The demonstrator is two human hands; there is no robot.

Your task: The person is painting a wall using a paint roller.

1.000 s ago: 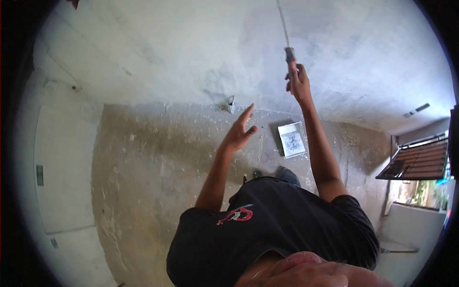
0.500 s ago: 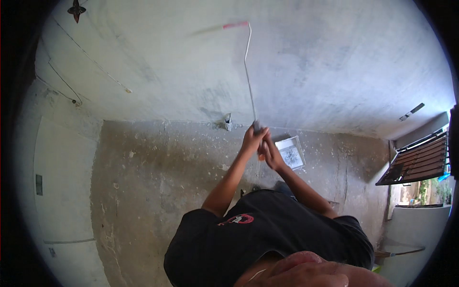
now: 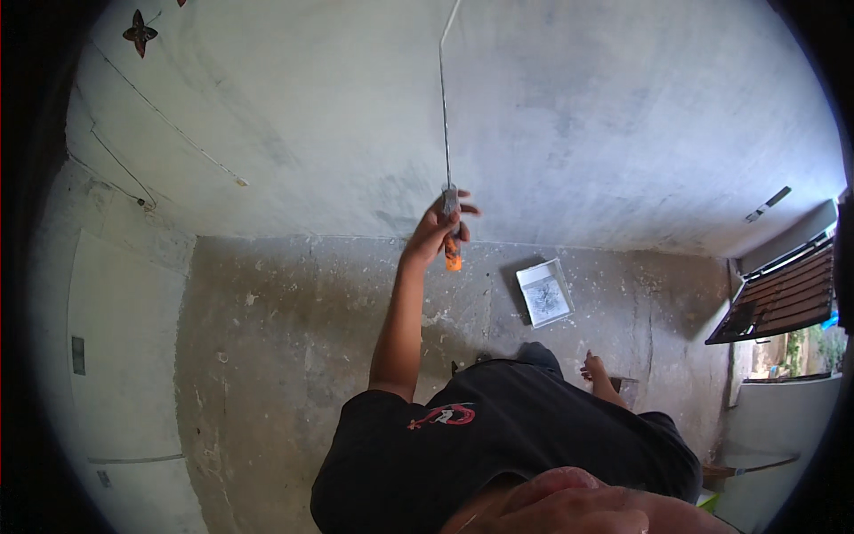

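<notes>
My left hand (image 3: pixel 438 230) is wrapped loosely round the grey and orange handle of a paint roller (image 3: pixel 454 260). The roller's thin bent metal rod runs up along the pale wall, and its roller end is beyond the top of the picture. Some fingers of this hand stick out past the handle. Down at my right side hangs my right hand (image 3: pixel 593 366), holding nothing, its fingers loosely apart. Between me and the wall a white paint tray (image 3: pixel 549 305) lies on the floor, with grey-dark smears in its bottom.
The pale, patchy wall (image 3: pixel 338 116) rises ahead of me from a paint-spotted concrete floor (image 3: pixel 267 338). Thin cables (image 3: pixel 169 120) hang at the left, near a dark star-shaped ornament (image 3: pixel 140 34). At the right are a barred window shutter (image 3: pixel 774 298) and a broom (image 3: pixel 738 469).
My right hand has let go of the roller handle and dropped to my right side. The roller has gone up, taking its pink roller end out of view; my left hand still holds it.
</notes>
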